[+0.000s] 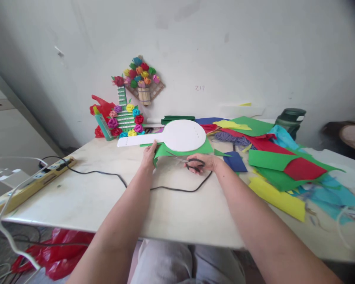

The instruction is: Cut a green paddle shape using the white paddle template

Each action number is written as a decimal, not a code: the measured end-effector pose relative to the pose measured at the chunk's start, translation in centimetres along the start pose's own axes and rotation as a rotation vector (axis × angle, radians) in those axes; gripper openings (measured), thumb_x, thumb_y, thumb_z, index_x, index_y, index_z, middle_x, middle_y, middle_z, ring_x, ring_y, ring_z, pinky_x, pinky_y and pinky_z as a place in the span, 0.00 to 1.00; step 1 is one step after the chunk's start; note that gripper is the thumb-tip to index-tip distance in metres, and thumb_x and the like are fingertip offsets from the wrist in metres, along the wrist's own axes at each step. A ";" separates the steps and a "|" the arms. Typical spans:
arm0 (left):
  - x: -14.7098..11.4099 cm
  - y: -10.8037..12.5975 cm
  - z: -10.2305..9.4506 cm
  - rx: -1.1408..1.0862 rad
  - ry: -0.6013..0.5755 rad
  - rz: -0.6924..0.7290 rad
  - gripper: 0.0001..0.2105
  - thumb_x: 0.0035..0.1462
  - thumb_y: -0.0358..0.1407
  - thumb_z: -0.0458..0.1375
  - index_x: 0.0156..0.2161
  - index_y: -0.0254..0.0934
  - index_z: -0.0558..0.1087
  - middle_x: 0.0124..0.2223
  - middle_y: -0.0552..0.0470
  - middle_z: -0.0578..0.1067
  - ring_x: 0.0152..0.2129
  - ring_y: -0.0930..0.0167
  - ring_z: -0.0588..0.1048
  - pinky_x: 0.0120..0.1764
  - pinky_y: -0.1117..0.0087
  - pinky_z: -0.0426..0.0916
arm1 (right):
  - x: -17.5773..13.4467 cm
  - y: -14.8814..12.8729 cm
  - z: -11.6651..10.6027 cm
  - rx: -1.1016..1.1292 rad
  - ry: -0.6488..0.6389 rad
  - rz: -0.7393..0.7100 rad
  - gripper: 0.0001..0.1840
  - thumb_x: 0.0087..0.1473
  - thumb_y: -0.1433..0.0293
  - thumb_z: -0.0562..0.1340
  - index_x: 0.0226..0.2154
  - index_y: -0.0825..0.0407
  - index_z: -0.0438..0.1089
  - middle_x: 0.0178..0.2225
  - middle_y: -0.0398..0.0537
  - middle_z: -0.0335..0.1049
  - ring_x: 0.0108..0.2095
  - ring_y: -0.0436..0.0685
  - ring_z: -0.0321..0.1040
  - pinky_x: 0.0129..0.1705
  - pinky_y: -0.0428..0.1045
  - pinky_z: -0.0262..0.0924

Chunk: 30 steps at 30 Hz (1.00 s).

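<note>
Left hand [150, 154] clamped down now, thumb on top of the white cutout [184, 135] where its handle meets the disc, fingers hidden underneath! The right hand [206, 161] curls through the loops of the black-handled scissors [187, 160], blades at the near edge of the green sheet [208, 147]. And there's the disc, lying over that sheet, just beyond both hands, above the tabletop [177, 217]!

Scissors [188, 160] at green sheet [162, 151] edge

Right hand [209, 162] grips scissors, blades at the near edge. Left hand [150, 155] pinches white paddle-shaped cutout [184, 135] on top of green sheet. Flower-trimmed guitar model [126, 121] behind, left. Coloured sheets [303, 168] piled right. Black cable [177, 190] crosses table [91, 193].
</note>
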<state>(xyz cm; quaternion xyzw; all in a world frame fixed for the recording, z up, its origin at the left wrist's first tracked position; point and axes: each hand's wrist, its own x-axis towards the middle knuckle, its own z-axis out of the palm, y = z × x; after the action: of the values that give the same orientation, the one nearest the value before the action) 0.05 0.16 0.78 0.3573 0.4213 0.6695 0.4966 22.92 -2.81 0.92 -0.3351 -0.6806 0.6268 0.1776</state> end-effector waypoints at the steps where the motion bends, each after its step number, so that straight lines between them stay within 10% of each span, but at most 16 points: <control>1: -0.1 0.1 0.0 0.000 0.003 -0.002 0.18 0.36 0.48 0.64 0.22 0.32 0.72 0.20 0.52 0.70 0.14 0.77 0.65 0.18 0.76 0.57 | -0.2 0.1 -0.1 0.012 0.005 0.000 0.21 0.42 0.58 0.63 0.33 0.58 0.65 0.20 0.41 0.65 0.15 0.44 0.60 0.11 0.40 0.45; 30: 0.6 -0.4 -1.0 -0.004 -0.139 0.022 0.20 0.38 0.50 0.63 0.26 0.31 0.75 0.24 0.46 0.75 0.21 0.70 0.72 0.27 0.71 0.64 | -0.8 -1.0 0.6 -0.025 0.191 0.056 0.14 0.44 0.63 0.63 0.28 0.58 0.64 0.18 0.40 0.63 0.12 0.41 0.55 0.11 0.39 0.41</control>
<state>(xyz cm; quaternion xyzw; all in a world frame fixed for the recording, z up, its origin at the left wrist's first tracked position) -0.81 0.60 0.03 0.4067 0.3804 0.6494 0.5179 22.86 -3.84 1.96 -0.4144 -0.6587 0.5882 0.2201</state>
